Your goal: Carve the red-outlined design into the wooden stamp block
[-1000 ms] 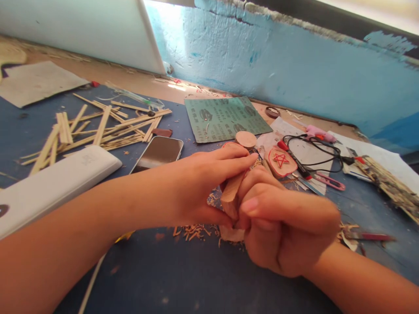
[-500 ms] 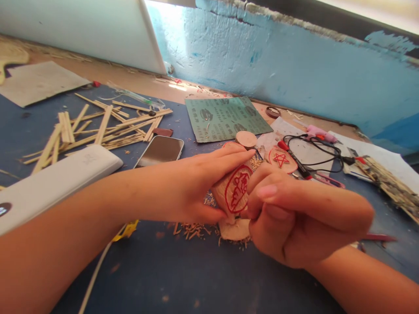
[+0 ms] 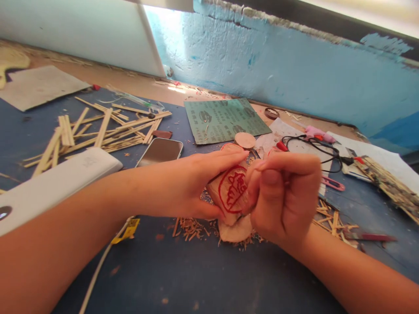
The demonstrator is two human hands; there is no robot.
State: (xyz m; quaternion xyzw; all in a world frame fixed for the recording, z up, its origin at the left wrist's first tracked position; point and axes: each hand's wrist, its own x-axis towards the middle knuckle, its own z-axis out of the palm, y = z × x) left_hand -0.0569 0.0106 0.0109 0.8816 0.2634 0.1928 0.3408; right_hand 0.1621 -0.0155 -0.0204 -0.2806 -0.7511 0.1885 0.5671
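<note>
A pale wooden piece with a red circle and red figure drawn on it (image 3: 231, 189) is tilted up at the middle. My left hand (image 3: 199, 183) grips its edge, thumb below and fingers along the top. My right hand (image 3: 281, 196) is closed at its right side, thumb pressed on the bent forefinger; what it pinches is hidden. Beneath lies a round pale disc (image 3: 235, 231) among wood shavings (image 3: 191, 229). A small wooden disc (image 3: 245, 140) sits just behind the hands.
Thin wooden sticks (image 3: 104, 126), a phone (image 3: 160, 150) and a white power bank (image 3: 65, 187) lie left. Green sandpaper (image 3: 225, 120) is behind. Rightward are a pink glue gun (image 3: 319, 133), black cable (image 3: 337, 152), a stick bundle (image 3: 389, 183) and a red-handled tool (image 3: 373, 237).
My right hand has turned and drawn in to the left, uncovering sticks on the right and covering the star-marked disc. The wooden piece has tilted slightly in my left hand.
</note>
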